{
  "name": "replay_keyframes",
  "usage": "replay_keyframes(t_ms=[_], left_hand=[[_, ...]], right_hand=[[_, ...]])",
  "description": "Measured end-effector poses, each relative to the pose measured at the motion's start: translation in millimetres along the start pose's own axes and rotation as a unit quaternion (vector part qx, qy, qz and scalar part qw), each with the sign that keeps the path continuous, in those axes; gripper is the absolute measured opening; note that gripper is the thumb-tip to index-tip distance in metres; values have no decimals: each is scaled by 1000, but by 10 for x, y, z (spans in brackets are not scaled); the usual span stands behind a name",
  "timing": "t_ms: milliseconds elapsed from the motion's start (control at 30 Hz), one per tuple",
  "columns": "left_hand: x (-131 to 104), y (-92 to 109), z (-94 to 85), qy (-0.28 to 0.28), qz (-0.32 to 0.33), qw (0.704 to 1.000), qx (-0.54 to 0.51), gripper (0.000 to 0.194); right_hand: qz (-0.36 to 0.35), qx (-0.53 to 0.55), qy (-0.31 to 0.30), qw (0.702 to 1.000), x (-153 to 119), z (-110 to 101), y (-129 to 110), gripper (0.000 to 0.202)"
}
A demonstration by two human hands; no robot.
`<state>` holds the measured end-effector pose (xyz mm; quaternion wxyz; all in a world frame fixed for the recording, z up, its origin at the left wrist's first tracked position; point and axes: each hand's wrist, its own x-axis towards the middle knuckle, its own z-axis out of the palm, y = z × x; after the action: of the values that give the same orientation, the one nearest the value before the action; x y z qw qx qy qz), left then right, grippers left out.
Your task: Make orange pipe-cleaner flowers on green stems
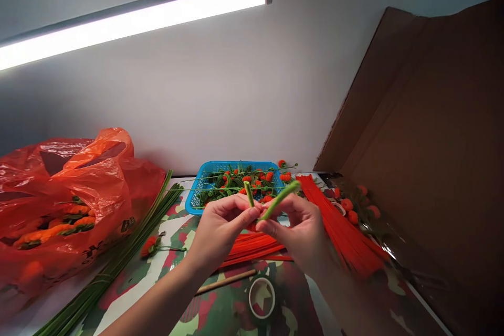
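Note:
Both hands are raised close together over the table, fingertips nearly meeting. My left hand [224, 228] is closed in a pinch, and a short green pipe cleaner end [249, 194] sticks up from it. Between the thumb and fingers of my right hand [303, 228] is a green pipe cleaner [281, 199] slanting up to the right. Whether these are two ends of one bent piece is hidden by the fingers. Behind and below the hands lie red pipe cleaners [255, 249] in a loose pile.
A blue basket [189, 202] of orange-red flowers and green stems stands at the back. Left are an orange plastic bag [134, 184] and green pipe cleaners [114, 260]. A red bundle [338, 226] and cardboard [425, 131] are right. A tape roll [252, 307] and thin stick [226, 281] lie in front.

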<state>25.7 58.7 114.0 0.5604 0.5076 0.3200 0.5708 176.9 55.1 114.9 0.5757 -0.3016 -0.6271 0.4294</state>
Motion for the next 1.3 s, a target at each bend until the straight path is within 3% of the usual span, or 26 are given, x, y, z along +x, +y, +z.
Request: replay_keyframes(t_ms=[167,300,467,600,767,867,1033,1200,1300], left_hand=[[-16,9,13,19,17,1000,19,20],[-32,-41,10,47,35,997,41,12],[-30,-68,-10,30,-4,999,41,6],[-45,-59,-9,18,-6,1000,-21,26],[-70,-49,14,3,-2,1000,15,16],[-68,-28,23,33,6,998,49,18],[-60,-36,30,79,45,995,50,17],[-46,-109,33,44,-20,999,-15,23],[-27,-125,26,41,-17,999,-23,21]], right_hand=[[-68,23,24,997,-20,70,85,21],[-116,-96,28,988,-9,60,30,17],[-164,-219,32,961,11,16,-49,15],[-227,-260,71,936,29,-8,-39,13],[-304,-312,72,897,27,-20,4,15],[-331,-330,59,882,20,-17,32,16],[-357,-314,87,875,1,0,106,21],[-403,-339,64,847,-40,-30,204,25],[-414,-344,63,840,-47,-39,237,26]])
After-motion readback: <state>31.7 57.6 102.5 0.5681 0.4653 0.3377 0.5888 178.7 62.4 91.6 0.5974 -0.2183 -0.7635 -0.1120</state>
